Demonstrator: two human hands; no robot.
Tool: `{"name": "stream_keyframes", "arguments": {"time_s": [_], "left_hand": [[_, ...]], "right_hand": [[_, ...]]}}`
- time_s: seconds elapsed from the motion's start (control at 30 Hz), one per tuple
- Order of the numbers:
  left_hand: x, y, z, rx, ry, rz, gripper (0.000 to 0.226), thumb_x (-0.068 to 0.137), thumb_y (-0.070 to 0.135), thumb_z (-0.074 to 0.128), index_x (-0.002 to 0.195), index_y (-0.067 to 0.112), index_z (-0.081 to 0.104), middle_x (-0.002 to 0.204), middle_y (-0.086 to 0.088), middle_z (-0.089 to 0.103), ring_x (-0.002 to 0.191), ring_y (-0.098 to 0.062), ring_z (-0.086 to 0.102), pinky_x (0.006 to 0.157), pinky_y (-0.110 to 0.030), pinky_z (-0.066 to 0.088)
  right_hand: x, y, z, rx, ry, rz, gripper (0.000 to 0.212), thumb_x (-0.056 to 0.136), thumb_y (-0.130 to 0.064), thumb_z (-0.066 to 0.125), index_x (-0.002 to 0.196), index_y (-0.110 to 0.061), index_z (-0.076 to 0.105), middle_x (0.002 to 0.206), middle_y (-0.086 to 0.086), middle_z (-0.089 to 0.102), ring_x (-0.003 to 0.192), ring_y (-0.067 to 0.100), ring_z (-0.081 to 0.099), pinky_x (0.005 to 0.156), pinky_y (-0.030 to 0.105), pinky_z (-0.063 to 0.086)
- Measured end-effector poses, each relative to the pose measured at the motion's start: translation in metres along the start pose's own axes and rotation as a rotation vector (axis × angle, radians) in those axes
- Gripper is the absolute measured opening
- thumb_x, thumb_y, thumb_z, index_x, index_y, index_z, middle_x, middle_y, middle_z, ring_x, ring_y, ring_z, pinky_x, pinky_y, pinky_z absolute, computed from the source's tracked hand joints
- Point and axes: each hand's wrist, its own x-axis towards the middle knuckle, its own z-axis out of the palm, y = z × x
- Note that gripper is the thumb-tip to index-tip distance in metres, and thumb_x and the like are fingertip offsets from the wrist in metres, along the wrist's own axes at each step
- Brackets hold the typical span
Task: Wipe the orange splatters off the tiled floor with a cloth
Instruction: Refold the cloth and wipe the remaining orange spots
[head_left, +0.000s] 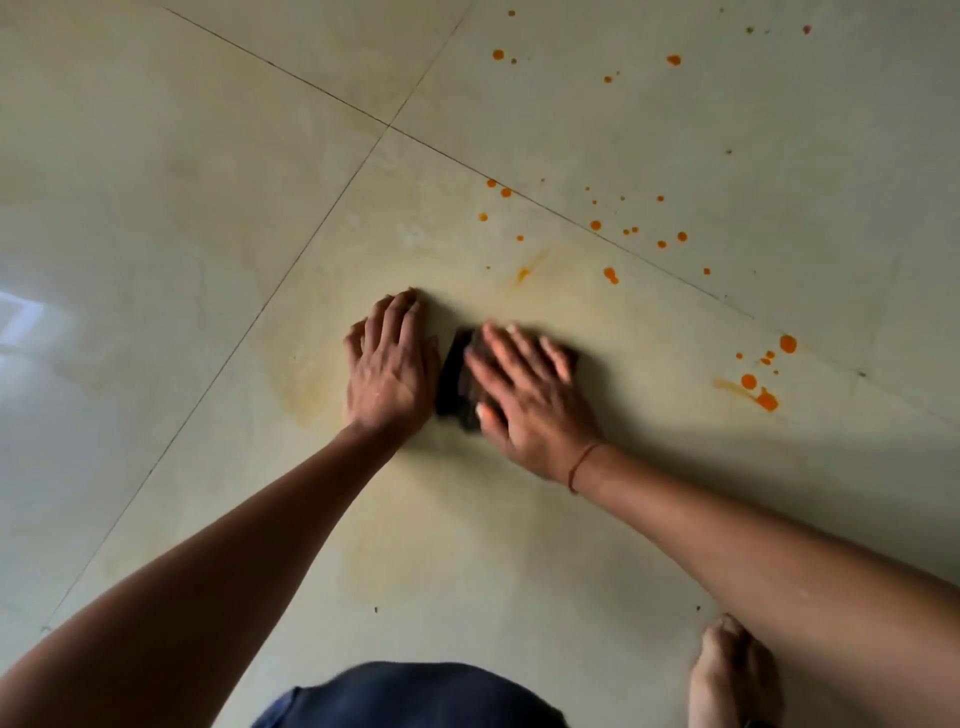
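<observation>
Tiled floor (208, 260): one cloth (453, 382), two hands, left hand (388, 371), right hand (530, 395).

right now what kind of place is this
Probably an indoor room in a home, though which room is unclear: a glossy tiled floor with thin grout lines, orange splatters on it, and a bare foot beside the person crouching.

This looks like an indoor room in a home, though which room cannot be told. The floor (182, 234) is laid with large glossy cream tiles, with thin dark grout lines (291, 78) crossing between them. A pale window reflection (21, 317) shines on the tile at the left. A bare foot (735, 675) rests on the floor, which suits a domestic place rather than a workplace.
</observation>
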Motion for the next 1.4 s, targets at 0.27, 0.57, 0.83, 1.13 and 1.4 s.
{"name": "stream_keyframes", "arguments": {"time_s": [0.27, 0.57, 0.83, 1.13, 1.4], "left_hand": [[0.001, 0.002, -0.002, 0.019, -0.025, -0.001, 0.048, 0.097, 0.028, 0.038, 0.141, 0.010, 0.040, 0.149, -0.011, 0.039, 0.139, -0.031, 0.031, 0.110, -0.046, 0.025], [0.005, 0.004, -0.005, 0.029, -0.087, -0.024, 0.048, 0.096, 0.031, 0.036, 0.137, 0.005, 0.041, 0.146, -0.014, 0.039, 0.138, -0.033, 0.029, 0.109, -0.048, 0.025], [0.019, 0.007, -0.027, 0.058, -0.348, 0.032, 0.070, 0.094, 0.049, 0.039, 0.147, 0.004, 0.025, 0.157, -0.015, 0.017, 0.145, -0.034, 0.009, 0.116, -0.052, 0.015], [0.029, 0.024, -0.041, 0.265, -0.514, 0.035, 0.094, 0.090, 0.058, 0.050, 0.152, 0.002, 0.006, 0.161, -0.017, -0.004, 0.147, -0.037, -0.003, 0.117, -0.055, 0.018], [0.052, 0.082, -0.029, 0.069, -0.389, -0.270, 0.135, 0.055, 0.083, 0.066, 0.154, 0.017, 0.001, 0.162, -0.010, -0.005, 0.146, -0.039, 0.005, 0.115, -0.063, 0.015]], "right_hand": [[0.110, 0.076, -0.020, -0.013, 0.126, 0.363, 0.058, 0.093, -0.043, 0.039, 0.147, -0.023, 0.037, 0.158, 0.008, 0.029, 0.143, 0.030, 0.028, 0.113, 0.048, 0.018], [0.152, 0.095, -0.029, 0.003, 0.053, 0.313, 0.062, 0.090, -0.047, 0.031, 0.147, -0.023, 0.038, 0.157, 0.009, 0.029, 0.143, 0.031, 0.028, 0.113, 0.048, 0.015], [0.172, 0.082, -0.032, -0.038, -0.027, -0.009, 0.058, 0.094, -0.045, 0.035, 0.149, -0.026, 0.033, 0.160, 0.007, 0.024, 0.146, 0.027, 0.022, 0.115, 0.045, 0.011], [0.145, 0.104, -0.031, -0.212, -0.195, -0.756, 0.065, 0.085, -0.049, 0.035, 0.143, -0.021, 0.045, 0.151, 0.013, 0.040, 0.136, 0.035, 0.042, 0.106, 0.049, 0.029], [0.064, 0.172, -0.044, -0.093, -0.160, -0.267, 0.065, 0.090, -0.047, 0.030, 0.149, -0.021, 0.034, 0.158, 0.010, 0.027, 0.144, 0.031, 0.025, 0.114, 0.048, 0.015]]}}
